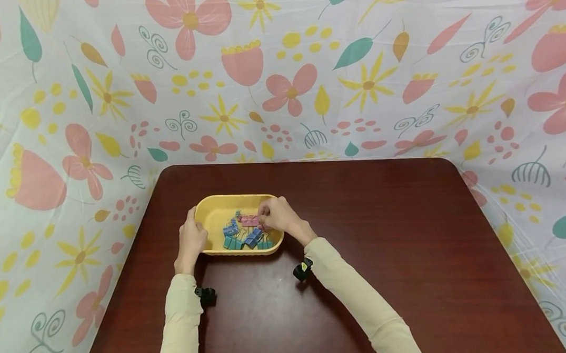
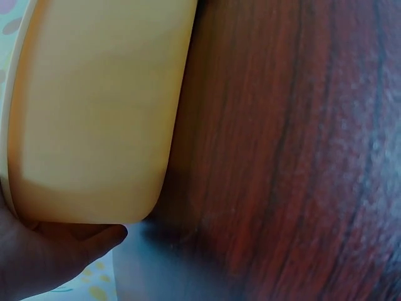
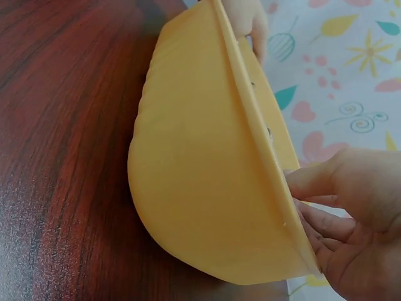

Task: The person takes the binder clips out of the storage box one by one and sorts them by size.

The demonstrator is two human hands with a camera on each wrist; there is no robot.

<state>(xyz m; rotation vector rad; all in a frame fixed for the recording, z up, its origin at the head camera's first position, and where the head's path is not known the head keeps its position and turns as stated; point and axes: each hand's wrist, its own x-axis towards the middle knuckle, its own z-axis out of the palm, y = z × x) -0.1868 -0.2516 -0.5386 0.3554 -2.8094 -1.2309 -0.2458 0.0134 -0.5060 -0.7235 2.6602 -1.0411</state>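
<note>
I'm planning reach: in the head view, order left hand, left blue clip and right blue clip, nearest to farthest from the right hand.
1. Right blue clip, just lower left.
2. Left blue clip, farther left.
3. Left hand, at the far left.

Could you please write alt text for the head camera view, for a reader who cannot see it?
A person's left hand holds the left end of a yellow tray while their right hand reaches over its right side towards pink, blue and teal binder clips inside. Below is a dark red-brown table; behind it hangs a flower-patterned cloth.
</note>
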